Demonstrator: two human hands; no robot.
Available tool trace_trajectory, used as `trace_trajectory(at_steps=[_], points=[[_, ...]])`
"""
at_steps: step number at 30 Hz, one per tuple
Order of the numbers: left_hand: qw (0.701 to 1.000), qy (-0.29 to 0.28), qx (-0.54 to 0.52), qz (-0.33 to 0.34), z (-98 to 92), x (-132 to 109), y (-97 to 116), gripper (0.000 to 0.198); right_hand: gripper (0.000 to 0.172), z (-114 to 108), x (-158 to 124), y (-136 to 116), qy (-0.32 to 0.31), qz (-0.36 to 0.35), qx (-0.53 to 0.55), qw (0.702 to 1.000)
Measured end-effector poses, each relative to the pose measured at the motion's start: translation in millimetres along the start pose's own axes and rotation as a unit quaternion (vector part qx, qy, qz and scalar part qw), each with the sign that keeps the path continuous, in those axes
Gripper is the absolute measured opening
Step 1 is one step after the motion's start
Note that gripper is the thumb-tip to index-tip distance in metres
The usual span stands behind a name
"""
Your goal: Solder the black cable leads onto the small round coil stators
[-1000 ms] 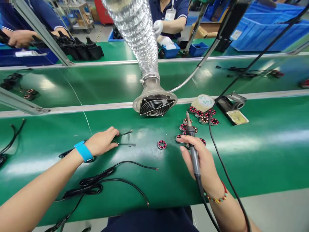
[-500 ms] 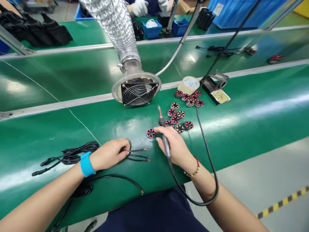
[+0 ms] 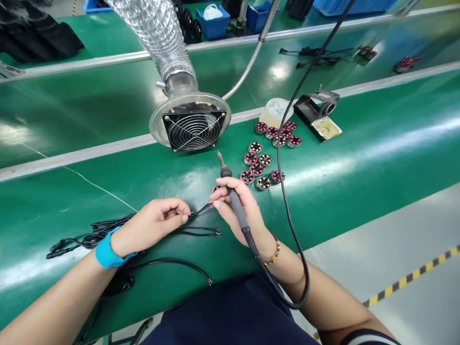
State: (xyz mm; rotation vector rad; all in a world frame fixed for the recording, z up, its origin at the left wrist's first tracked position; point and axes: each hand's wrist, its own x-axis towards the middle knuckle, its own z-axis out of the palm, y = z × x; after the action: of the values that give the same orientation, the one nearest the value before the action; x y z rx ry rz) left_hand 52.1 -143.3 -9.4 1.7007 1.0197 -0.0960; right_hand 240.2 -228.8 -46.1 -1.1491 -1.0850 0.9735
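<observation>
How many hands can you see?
2. The left hand is by the black cables. The right hand is to its right, holding the soldering iron. No other hands show.

2 blue bins [image 3: 216,28] flank a metal post [image 3: 243,13].

Beside the lone stator [image 3: 216,189], the black cable's [image 3: 201,209] end has come up, and the right hand [image 3: 256,221] now meets it, partly hiding the stator.
</observation>
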Motion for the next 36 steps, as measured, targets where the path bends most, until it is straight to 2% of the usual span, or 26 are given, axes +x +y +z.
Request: trace_trajectory(at_steps=[7,13,18,21,24,26,29,33,36], points=[[0.997,0.049,-0.015,0.064,7.5,9,16,0.033,0.035,3,1,5,0.012,0.044,0.061,0.997],[0.993,0.074,0.001,0.086,18.3,17,24,0.031,0.038,3,-1,10,0.017,0.026,0.05,0.998],[0.993,0.077,0.021,0.09,19.5,19,24,0.033,0.037,2,0,12,0.011,-0.007,0.033,0.999],[0.995,0.043,0.002,0.09,17.7,20,27,0.031,0.033,2,0,13,-0.001,-0.031,0.014,0.999],[0.991,-0.038,-0.124,0.03,17.2,23,32,0.027,0.029,3,-2,11,-0.002,-0.037,-0.006,0.999],[0.982,-0.052,-0.183,-0.003,17.8,26,34,0.023,0.029,3,-2,10,0.0,-0.032,-0.037,0.999],[0.987,0.001,-0.159,-0.012,18.3,35,31,0.018,0.032,-2,0,6,-0.007,-0.023,-0.137,0.99],[0.989,0.086,-0.123,-0.012,18.0,49,18,0.013,0.038,-13,8,10,-0.006,-0.032,-0.336,0.941],[0.986,0.096,-0.135,-0.028,18.9,54,10,0.014,0.04,-17,11,20,-0.024,-0.022,-0.381,0.924]])
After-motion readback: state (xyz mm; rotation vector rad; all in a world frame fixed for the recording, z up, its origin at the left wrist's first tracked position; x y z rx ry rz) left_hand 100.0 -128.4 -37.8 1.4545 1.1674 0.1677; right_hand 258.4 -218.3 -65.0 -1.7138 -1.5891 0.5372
